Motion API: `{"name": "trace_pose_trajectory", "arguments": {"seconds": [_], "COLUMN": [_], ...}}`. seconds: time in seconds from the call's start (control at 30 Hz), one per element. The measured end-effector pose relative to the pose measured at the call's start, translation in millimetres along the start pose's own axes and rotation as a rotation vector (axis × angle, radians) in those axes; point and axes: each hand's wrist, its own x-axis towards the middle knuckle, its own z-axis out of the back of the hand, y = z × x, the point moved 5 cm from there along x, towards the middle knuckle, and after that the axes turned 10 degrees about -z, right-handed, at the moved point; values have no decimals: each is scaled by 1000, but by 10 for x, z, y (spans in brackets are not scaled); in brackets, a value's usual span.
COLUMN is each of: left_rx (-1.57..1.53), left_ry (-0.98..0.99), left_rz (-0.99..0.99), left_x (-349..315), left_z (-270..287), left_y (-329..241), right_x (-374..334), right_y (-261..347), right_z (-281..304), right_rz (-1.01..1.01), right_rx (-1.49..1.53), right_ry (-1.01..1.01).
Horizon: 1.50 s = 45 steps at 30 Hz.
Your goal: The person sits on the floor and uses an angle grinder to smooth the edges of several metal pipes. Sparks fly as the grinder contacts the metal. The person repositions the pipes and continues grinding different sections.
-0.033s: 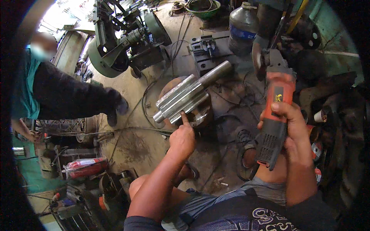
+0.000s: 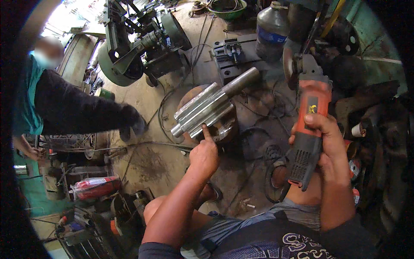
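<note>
A shiny steel pinion shaft (image 2: 206,111), with long straight teeth and a thinner round end at the upper right, lies tilted across a rusty round metal block (image 2: 231,125). My left hand (image 2: 204,156) touches its near tooth with an outstretched index finger; the other fingers are curled and hold nothing that shows. In my right hand (image 2: 324,131) is a red and black angle grinder (image 2: 311,108), gripped around its body and held upright to the right of the shaft. The grinder's disc (image 2: 290,67) is at the top, apart from the shaft.
At the left stands a person in dark trousers (image 2: 82,103). A green machine with wheels (image 2: 142,47) is at the back left, a vise (image 2: 228,51) and a large plastic bottle (image 2: 271,32) behind the shaft. Cables (image 2: 159,103) cross the floor. A red fire extinguisher (image 2: 95,187) lies lower left.
The other person's leg has shifted slightly to the right. My hands, the grinder and the shaft stay practically where they were.
</note>
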Motion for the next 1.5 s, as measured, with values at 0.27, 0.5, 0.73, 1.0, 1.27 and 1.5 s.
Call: {"name": "trace_pose_trajectory", "arguments": {"seconds": [0.27, 0.5, 0.73, 1.0, 1.27, 1.5], "left_rx": [31, -45, -73, -103, -48, -89], "left_ry": [4, -139, -124, -63, -142, -117], "left_rz": [12, -35, -28, 12, -22, 16], "left_x": [-11, 12, 14, 41, 42, 58], "left_z": [-33, 62, 47, 2, 21, 66], "left_y": [-25, -45, -74, -85, -125, -124], "right_x": [17, 28, 44, 39, 45, 31], "right_y": [-5, -15, -40, -34, -28, -55], "right_z": [-7, -17, -8, -14, 6, -4], "right_rz": [22, 56, 44, 44, 19, 1], "right_rx": [9, -18, -35, -57, -72, -128], "right_ry": [9, 12, 5, -15, -15, -63]}}
